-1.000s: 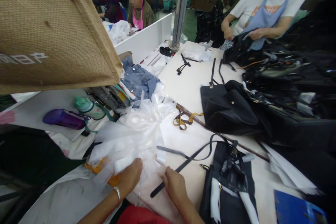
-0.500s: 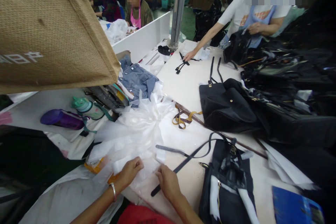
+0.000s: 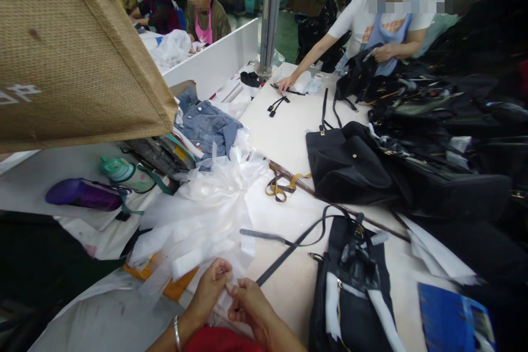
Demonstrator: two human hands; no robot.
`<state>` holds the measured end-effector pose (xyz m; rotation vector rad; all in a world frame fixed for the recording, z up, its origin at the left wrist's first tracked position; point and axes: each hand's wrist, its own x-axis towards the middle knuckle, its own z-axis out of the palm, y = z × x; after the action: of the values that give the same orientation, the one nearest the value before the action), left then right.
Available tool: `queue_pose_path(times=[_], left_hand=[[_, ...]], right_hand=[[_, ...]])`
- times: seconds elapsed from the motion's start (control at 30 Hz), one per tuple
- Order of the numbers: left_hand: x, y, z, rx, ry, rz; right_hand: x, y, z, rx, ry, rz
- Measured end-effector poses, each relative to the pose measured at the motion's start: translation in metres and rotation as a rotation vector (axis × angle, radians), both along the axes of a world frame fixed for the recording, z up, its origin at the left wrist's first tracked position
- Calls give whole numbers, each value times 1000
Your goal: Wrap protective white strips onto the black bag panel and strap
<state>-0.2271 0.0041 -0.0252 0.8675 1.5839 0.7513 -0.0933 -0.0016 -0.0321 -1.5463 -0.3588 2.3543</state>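
My left hand [image 3: 212, 289], with a silver bangle at its wrist, pinches a thin translucent white sheet [image 3: 224, 303] low in the view. Right beside it, my right hand [image 3: 249, 303] is closed with its fingertips on the same sheet; the exact grip is partly hidden. Just beyond both hands spreads a loose heap of white translucent sheets [image 3: 206, 220]. On the right stands a black backpack [image 3: 350, 280] with gold hardware and white wrapping on its straps. One long black strap [image 3: 280, 258] runs from it toward my right hand.
A second black bag [image 3: 350, 159] lies farther back, near a large pile of black bags [image 3: 445, 115]. Across the table, a co-worker's hand [image 3: 287, 82] touches small black straps. Bottles [image 3: 84, 194] and denim [image 3: 210, 124] lie left, under a hanging burlap panel [image 3: 82, 55]. A blue object [image 3: 449, 316] sits right.
My hands have come together and moved lower, the right one toward the left. The co-worker's hand has left the small buckled straps for another strap beside them. The view has shifted slightly.
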Motion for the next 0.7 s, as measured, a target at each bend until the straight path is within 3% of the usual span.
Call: queue_pose_path(times=[0.1,0.17,0.3,0.37,0.43,0.53,0.7], left_hand=[[6,-10,7,-6,52,-108],[8,-10,20,75,173,-231],[21,17,53,359,248,-555],[31,35,62,344,140,-733],[40,51,60,248,39,-844],[46,62,44,161,1,-885],[35,58,23,116,59,-802]], right_hand=[[13,-6,-3,77,-81,-43],[29,-8,-3,268,-245,17],[62,-1,16,851,-528,384],[73,8,33,1026,-502,553],[80,17,48,1106,-430,593],[88,26,52,1039,-406,460],[94,20,11,613,-385,149]])
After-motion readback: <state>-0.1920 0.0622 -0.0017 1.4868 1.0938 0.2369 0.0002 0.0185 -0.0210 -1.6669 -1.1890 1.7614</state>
